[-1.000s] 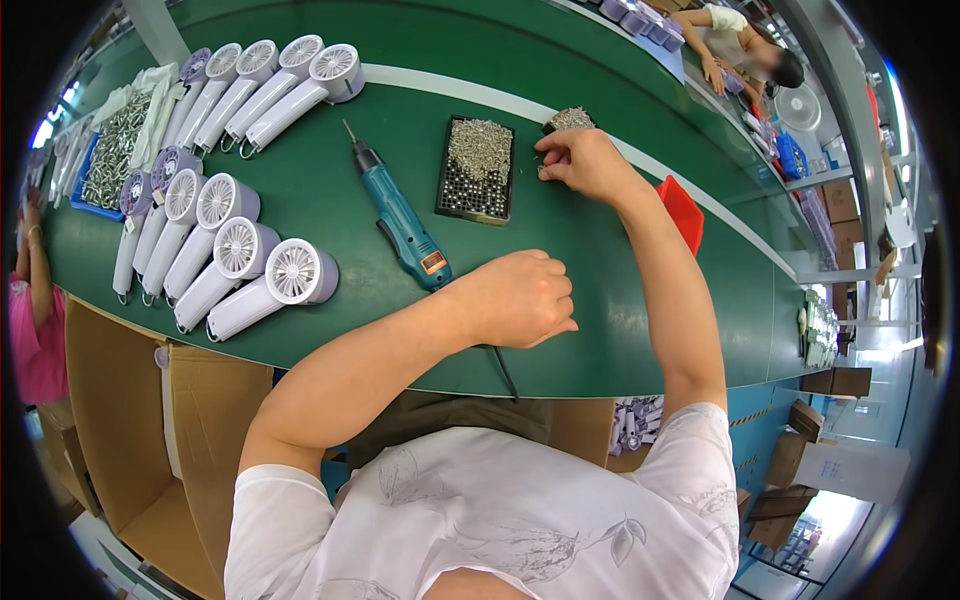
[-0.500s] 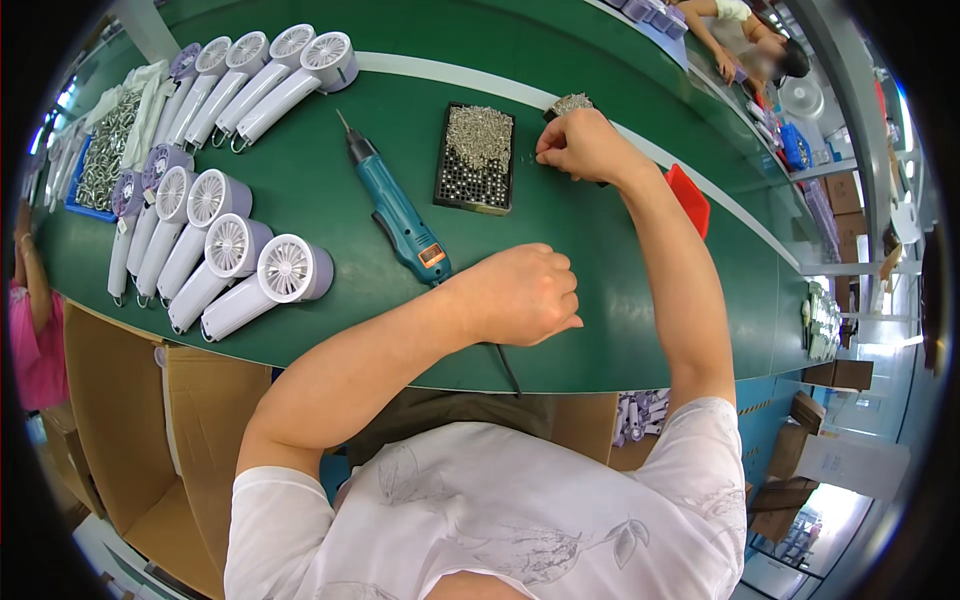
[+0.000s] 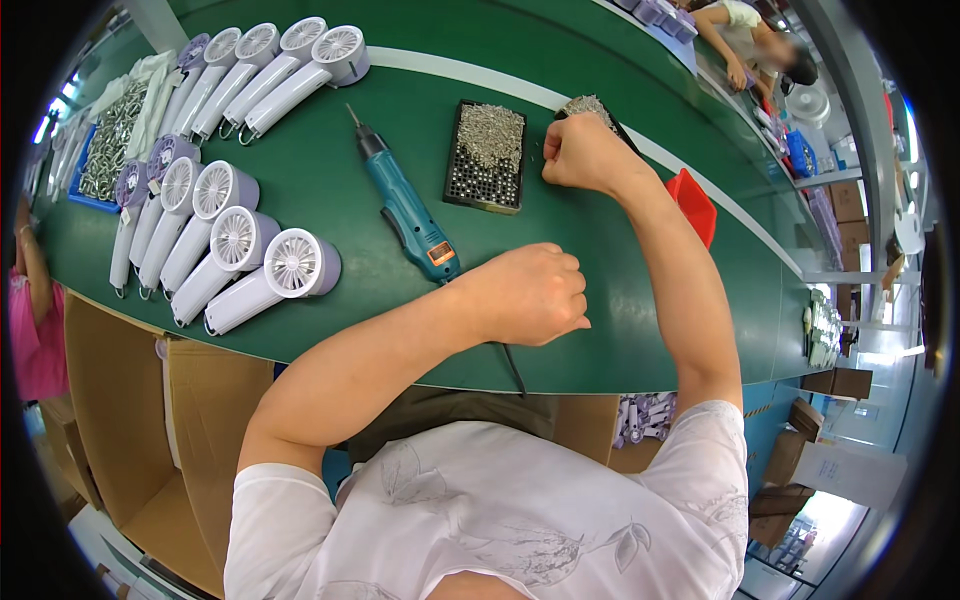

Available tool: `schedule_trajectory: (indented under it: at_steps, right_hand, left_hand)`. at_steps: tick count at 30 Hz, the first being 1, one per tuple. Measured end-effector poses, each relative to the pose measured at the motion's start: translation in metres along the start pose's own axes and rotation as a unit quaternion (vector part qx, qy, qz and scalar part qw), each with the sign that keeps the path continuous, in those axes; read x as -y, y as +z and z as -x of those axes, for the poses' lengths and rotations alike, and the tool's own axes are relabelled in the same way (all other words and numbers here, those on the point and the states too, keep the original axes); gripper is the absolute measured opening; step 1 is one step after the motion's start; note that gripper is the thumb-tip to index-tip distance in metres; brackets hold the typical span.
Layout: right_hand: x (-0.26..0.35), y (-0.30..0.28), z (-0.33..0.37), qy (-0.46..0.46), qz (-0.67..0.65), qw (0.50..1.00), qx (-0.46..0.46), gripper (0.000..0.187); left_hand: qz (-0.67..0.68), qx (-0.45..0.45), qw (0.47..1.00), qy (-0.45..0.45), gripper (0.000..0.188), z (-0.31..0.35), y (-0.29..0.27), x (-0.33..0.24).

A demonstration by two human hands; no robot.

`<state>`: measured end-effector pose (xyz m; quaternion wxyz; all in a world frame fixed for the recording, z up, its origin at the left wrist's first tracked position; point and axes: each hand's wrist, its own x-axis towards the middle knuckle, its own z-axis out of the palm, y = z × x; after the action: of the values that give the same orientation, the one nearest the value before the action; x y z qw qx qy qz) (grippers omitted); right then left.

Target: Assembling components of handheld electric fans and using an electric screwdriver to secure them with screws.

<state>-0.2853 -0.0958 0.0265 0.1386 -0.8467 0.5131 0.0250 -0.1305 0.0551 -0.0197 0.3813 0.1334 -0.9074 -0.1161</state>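
My left hand (image 3: 532, 296) is curled into a fist above the bench, close to the rear end of a teal electric screwdriver (image 3: 413, 218) that lies with its bit pointing away. Whatever that fist holds, if anything, is hidden. Farther off, my right hand (image 3: 584, 154) has its fingers pinched together, back of the hand up, partly covering a second dark tray of screws (image 3: 588, 106); I cannot make out what is between the fingertips. Left of it stands a black perforated tray (image 3: 483, 188) with small silver screws (image 3: 490, 135) heaped over its far part.
White and lilac handheld fans (image 3: 298, 263) lie in two rows at the left. A blue bin (image 3: 92, 202) of metal loops sits beyond them. A red container (image 3: 692, 205) stands beside my right forearm. Cardboard boxes (image 3: 120, 400) are below the bench edge. A co-worker (image 3: 745, 40) sits across.
My right hand's fingers have drawn in tighter beside the second tray. My left fist stays in place. The bench items appear shifted slightly to the right in the picture.
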Motion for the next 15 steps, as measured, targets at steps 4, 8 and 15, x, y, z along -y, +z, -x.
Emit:
schedule_trajectory:
  at_steps: [4,8,15]
  right_hand:
    - [0.004,-0.017,0.002,0.010,-0.130,0.991,-0.001,0.013]
    - [0.024,-0.022,-0.012,-0.008,-0.232,0.973,-0.012,0.016]
    - [0.006,-0.026,-0.009,0.004,-0.247,0.968,-0.045,0.018]
  left_hand:
    - [0.005,0.002,1.000,0.003,0.033,-0.001,0.001,0.000]
    - [0.000,0.008,1.000,0.000,0.033,0.002,0.002,0.000]
    - [0.004,-0.002,1.000,-0.004,0.033,-0.001,0.000,0.001]
